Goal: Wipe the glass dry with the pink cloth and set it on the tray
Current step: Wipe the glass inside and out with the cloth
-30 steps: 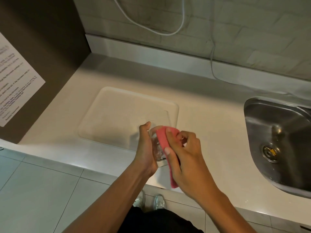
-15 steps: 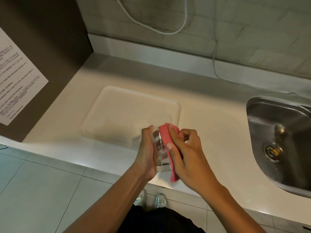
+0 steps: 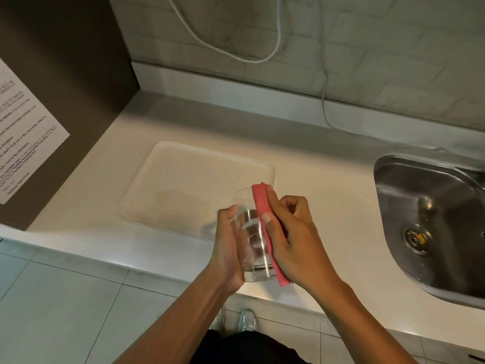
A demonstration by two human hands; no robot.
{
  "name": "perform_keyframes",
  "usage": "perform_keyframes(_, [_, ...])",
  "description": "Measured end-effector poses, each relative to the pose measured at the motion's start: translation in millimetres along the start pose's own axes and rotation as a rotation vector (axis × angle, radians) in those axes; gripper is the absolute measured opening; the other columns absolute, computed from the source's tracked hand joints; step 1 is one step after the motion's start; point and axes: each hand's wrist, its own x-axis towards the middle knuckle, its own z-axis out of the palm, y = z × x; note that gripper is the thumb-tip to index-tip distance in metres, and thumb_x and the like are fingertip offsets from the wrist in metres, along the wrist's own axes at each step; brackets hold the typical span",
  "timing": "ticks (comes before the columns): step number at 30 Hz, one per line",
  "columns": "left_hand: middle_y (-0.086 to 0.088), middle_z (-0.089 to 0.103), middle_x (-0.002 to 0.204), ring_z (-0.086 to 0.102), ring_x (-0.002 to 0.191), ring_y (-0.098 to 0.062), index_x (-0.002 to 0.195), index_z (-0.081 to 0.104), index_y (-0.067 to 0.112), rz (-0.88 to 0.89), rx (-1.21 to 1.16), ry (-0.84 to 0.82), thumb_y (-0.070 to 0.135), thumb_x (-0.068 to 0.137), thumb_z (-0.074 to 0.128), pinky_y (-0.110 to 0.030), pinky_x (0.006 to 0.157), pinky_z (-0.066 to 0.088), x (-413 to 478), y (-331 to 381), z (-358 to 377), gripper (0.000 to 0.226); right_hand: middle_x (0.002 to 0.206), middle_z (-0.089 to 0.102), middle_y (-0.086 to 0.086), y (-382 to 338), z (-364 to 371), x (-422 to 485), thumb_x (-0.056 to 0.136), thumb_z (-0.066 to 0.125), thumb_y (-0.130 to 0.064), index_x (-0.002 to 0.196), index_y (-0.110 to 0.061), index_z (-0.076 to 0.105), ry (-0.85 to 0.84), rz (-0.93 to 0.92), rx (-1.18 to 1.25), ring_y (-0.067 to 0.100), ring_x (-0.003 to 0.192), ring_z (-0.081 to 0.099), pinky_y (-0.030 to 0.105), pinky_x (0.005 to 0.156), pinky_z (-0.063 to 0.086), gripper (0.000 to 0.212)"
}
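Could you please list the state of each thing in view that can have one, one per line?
glass: held above the counter edge, tilted, not yet on the tray.
pink cloth: folded, pressed along the glass's side.
tray: flat on the counter, nothing on it.
left hand: grip closed on the glass.
right hand: grip closed on the cloth.
sink: no dishes visible.

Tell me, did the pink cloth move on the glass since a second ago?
Yes. The pink cloth now reaches past the rim of the glass toward the tray, stretched along its side under the right hand; earlier it sat bunched lower.
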Motion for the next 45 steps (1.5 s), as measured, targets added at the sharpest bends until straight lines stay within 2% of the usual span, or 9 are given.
perform_keyframes(3, [-0.016,0.081,0.116,0.08,0.098,-0.026,0.121,0.08,0.015,0.044,0.06,-0.036,0.072,0.089,0.05,-0.041,0.076,0.066,-1.8,3.9,5.6,0.072,0.117,0.033,-0.014,0.0,0.6,-4.7,0.102,0.037,-0.05,0.153,-0.046,0.03,0.022,-0.013,0.011,0.009,0.114,0.045,0.002,0.091,0.036,0.052])
perform_keyframes(9, [-0.008,0.082,0.122,0.071,0.124,-0.031,0.109,0.084,0.037,0.132,0.171,-0.006,0.075,0.082,0.059,-0.059,0.116,0.047,-1.7,6.4,12.8,0.053,0.117,0.03,-0.016,-3.7,3.9,-3.7,0.097,0.028,-0.059,0.154,-0.047,0.027,0.06,0.001,-0.036,0.006,0.115,0.039,0.001,0.088,0.032,0.058])
perform_keyframes(18, [-0.018,0.081,0.121,0.069,0.125,-0.038,0.116,0.082,0.019,0.087,0.169,0.099,0.065,0.097,0.045,-0.06,0.117,0.046,3.8,12.7,11.1,0.062,0.134,0.038,-0.002,-15.7,8.9,-5.2,0.102,0.038,-0.044,0.155,-0.038,0.032,0.063,-0.118,-0.241,0.013,0.121,0.036,0.007,0.095,0.028,0.053])
perform_keyframes(21, [-0.027,0.078,0.121,0.068,0.125,-0.044,0.114,0.077,0.01,0.047,0.086,0.164,0.065,0.101,0.04,-0.059,0.116,0.047,4.2,13.0,6.5,0.067,0.124,0.031,-0.015,-8.1,11.5,-24.5,0.102,0.04,-0.046,0.153,-0.042,0.034,0.011,-0.115,-0.131,0.004,0.114,0.036,0.005,0.092,0.032,0.051])
perform_keyframes(26, [-0.009,0.078,0.09,0.068,0.086,-0.023,0.111,0.073,0.012,0.061,0.148,0.107,0.068,0.096,0.042,-0.042,0.086,0.051,-1.1,-1.6,9.6,0.066,0.115,0.037,-0.008,2.9,4.6,-0.1,0.104,0.04,-0.043,0.149,-0.049,0.031,0.036,0.041,0.045,0.009,0.108,0.05,0.004,0.084,0.039,0.045])
perform_keyframes(33, [-0.022,0.08,0.12,0.072,0.12,-0.038,0.125,0.076,0.012,0.021,0.13,0.09,0.065,0.104,0.031,-0.051,0.106,0.054,4.9,3.9,1.0,0.073,0.13,0.031,-0.012,0.1,16.0,-27.9,0.106,0.038,-0.042,0.152,-0.048,0.03,0.017,-0.177,-0.128,0.006,0.119,0.035,0.004,0.091,0.032,0.048])
perform_keyframes(37, [-0.023,0.079,0.12,0.075,0.107,-0.035,0.124,0.073,0.013,-0.035,0.141,0.103,0.068,0.103,0.034,-0.051,0.101,0.056,1.6,-9.7,5.9,0.07,0.117,0.036,-0.007,5.2,7.3,1.7,0.105,0.037,-0.041,0.151,-0.045,0.031,0.042,0.059,0.039,0.011,0.11,0.049,0.002,0.085,0.036,0.046])
perform_keyframes(41, [-0.019,0.083,0.112,0.08,0.107,-0.031,0.11,0.082,0.019,-0.022,0.104,0.079,0.069,0.102,0.033,-0.046,0.093,0.062,7.1,0.6,3.5,0.07,0.121,0.029,-0.016,-5.5,10.8,-7.1,0.105,0.038,-0.042,0.15,-0.049,0.034,0.056,-0.083,-0.011,0.008,0.117,0.037,0.011,0.097,0.036,0.046])
perform_keyframes(45, [-0.022,0.082,0.115,0.078,0.104,-0.033,0.124,0.074,0.013,-0.033,0.104,0.086,0.071,0.1,0.037,-0.048,0.099,0.057,10.4,6.2,-1.1,0.073,0.117,0.034,-0.019,2.2,8.1,-23.6,0.103,0.034,-0.05,0.142,-0.064,0.027,-0.006,-0.072,0.083,0.004,0.11,0.049,0.01,0.087,0.044,0.043])
